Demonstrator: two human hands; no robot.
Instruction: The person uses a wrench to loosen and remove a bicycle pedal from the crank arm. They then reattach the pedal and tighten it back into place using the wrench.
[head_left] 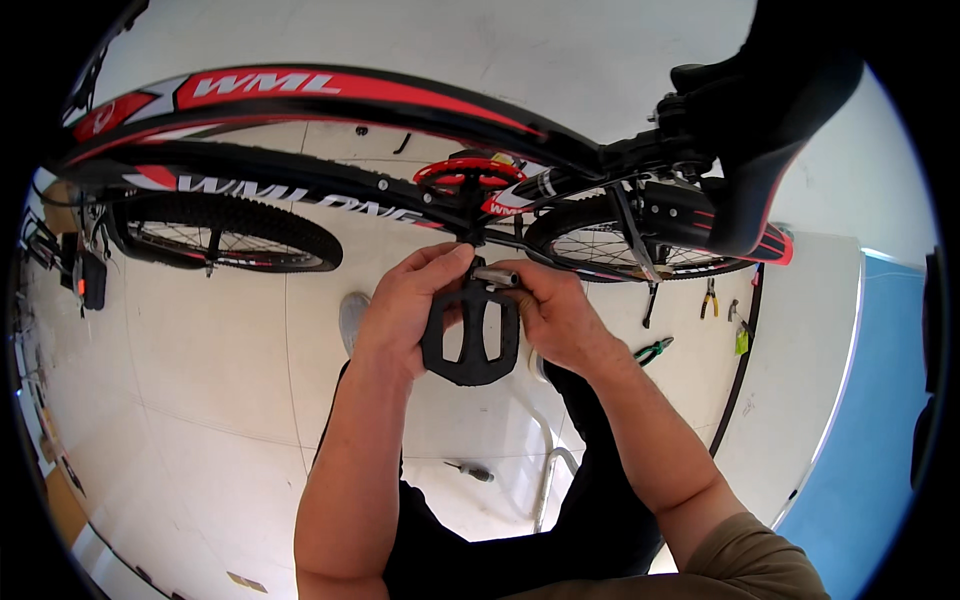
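Observation:
A black platform pedal [472, 372] with cut-out openings hangs below the bicycle frame [300, 192], at the near end of the crank. My left hand [418, 290] grips its left side, with the thumb up by the crank end. On the other side my right hand [562, 312] is closed round a short silver metal tube [497, 277] that lies across the top of the pedal. What the tube is fitted to is hidden by the fingers. Behind the hands sits a red chainring [470, 173].
The black saddle [770, 150] juts in at the upper right. On the floor lie green-handled pliers [654, 350], yellow-handled pliers [709, 299], a hammer [735, 312] and a screwdriver [472, 471]. A metal stool leg [546, 490] stands between my legs.

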